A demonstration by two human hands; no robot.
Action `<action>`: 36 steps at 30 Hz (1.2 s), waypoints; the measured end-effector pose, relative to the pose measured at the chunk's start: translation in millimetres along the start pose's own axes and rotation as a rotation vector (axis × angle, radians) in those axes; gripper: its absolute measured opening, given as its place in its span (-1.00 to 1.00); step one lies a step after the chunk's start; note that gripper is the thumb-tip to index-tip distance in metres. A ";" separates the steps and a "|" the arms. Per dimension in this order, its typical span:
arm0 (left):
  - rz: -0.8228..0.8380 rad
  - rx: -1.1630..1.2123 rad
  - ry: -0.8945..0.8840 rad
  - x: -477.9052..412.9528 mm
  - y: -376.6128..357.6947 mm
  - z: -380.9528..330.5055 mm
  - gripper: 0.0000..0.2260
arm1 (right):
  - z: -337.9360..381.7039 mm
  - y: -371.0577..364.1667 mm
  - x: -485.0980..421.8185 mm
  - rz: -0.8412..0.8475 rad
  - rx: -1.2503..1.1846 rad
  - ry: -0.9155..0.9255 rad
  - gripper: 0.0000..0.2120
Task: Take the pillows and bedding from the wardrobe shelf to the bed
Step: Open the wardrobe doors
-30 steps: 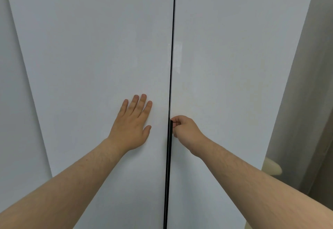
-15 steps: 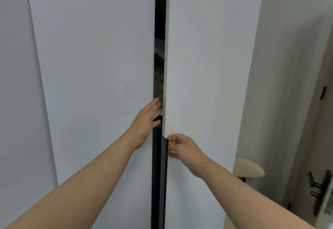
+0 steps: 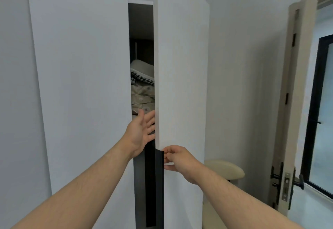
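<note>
Inside wardrobe (image 3: 142, 21), stacked pillows (image 3: 143, 71) and bedding (image 3: 143, 94); right hand (image 3: 178, 158) pinches door handle (image 3: 159, 183); left hand (image 3: 140, 131) spread.

Pale grey walls (image 3: 243, 66), cream chair (image 3: 225, 170), glazed door (image 3: 322, 111) at right.

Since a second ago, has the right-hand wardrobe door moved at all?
Yes. The right door has swung outward, away from the shut left door; the thin seam between them is now a wide gap showing stacked bedding.

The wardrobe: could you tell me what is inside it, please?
Through the gap, a stack of bedding topped by a white pillow. The doors hide the rest.
</note>
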State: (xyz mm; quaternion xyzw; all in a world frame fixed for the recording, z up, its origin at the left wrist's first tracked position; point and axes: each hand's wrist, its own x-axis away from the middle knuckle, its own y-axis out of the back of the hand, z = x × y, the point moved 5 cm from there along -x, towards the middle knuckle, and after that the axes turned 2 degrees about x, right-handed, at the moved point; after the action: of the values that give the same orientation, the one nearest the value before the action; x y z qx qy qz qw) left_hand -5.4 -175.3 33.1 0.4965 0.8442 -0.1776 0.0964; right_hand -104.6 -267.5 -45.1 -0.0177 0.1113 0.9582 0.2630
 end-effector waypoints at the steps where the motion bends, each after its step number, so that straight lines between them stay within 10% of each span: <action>1: 0.013 -0.004 0.006 5.1 -10.5 -0.9 -0.43 | -0.6 7.5 9.0 -0.008 0.003 0.001 -0.76; 36: 0.325 -0.075 0.062 -9.7 -271.9 11.5 -0.41 | -31.2 238.1 147.6 -0.345 0.036 -0.119 -0.80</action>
State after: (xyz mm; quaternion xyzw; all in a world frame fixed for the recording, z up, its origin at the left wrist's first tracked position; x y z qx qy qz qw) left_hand -238.0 -308.3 81.3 0.6279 0.7613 -0.1128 0.1161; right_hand -353.4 -399.9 -40.6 0.0251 0.1079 0.8960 0.4300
